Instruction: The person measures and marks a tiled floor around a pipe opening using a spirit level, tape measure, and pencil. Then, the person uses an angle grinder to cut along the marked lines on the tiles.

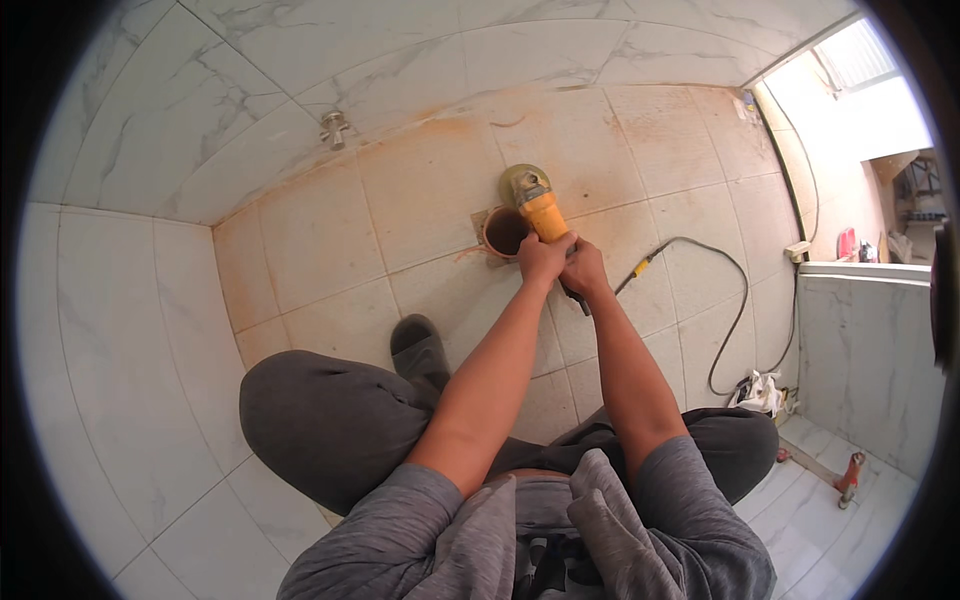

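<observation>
A yellow angle grinder (543,213) is held in both my hands over the tiled floor. My left hand (543,257) wraps round its body near the middle. Just behind, my right hand (584,268) closes round the rear handle. The grinder's round disc (519,184) points away from me, at the far rim of an orange-brown pipe opening (505,231) set in the floor. Whether disc and pipe touch, I cannot tell. Broken tile edges surround the pipe. A dark power cord (745,300) runs from the tool to the right.
Marbled tile walls stand ahead and at the left, with a metal valve (335,130) low on the far wall. My dark shoe (418,345) rests left of the pipe. A white bag (762,393) and an orange-red pipe fitting (851,478) lie at the right, below a low wall (865,330).
</observation>
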{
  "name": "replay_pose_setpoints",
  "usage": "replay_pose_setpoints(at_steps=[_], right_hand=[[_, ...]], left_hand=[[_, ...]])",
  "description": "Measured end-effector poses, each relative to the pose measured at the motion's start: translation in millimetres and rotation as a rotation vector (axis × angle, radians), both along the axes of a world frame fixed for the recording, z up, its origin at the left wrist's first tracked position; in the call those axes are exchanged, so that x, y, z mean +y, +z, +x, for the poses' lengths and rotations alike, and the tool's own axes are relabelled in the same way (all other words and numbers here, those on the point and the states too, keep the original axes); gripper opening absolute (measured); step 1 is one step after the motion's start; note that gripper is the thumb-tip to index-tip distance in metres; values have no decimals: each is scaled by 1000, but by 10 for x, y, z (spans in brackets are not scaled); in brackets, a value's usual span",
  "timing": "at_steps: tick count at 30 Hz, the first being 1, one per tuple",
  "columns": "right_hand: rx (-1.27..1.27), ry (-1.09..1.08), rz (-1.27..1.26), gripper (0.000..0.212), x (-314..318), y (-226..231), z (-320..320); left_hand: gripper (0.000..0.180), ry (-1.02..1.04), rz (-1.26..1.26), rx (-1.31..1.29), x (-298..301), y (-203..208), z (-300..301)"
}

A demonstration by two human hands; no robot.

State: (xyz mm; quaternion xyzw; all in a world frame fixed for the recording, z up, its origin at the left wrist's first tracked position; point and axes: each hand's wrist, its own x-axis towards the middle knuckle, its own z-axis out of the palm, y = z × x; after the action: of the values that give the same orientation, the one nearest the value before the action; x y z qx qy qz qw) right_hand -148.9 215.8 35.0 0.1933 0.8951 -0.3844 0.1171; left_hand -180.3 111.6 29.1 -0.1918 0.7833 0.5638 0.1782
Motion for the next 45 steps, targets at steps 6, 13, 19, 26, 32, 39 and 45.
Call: replay_pose_setpoints(at_steps=[6, 13, 19, 26, 32, 39, 45], right_hand=[[34, 43, 0, 51, 55, -95, -45], [37, 13, -3, 49, 57, -86, -17], [14, 1, 13, 50, 95, -59, -10], [21, 38, -15, 54, 0, -61, -68], [35, 21, -13, 53, -35, -81, -78], [33, 4, -8, 52, 9, -51, -61], [32, 1, -26, 50, -27, -18, -73]], left_hand=[[62, 34, -28, 29, 57, -45, -14], [63, 72, 72, 41, 95, -149, -10], [67, 68, 85, 39, 148, -210, 9], [54, 150, 52, 18, 67, -156, -12], [56, 109, 58, 18, 14, -48, -23], [59, 81, 76, -11, 62, -55, -29], [60, 94, 103, 3, 42, -79, -33]])
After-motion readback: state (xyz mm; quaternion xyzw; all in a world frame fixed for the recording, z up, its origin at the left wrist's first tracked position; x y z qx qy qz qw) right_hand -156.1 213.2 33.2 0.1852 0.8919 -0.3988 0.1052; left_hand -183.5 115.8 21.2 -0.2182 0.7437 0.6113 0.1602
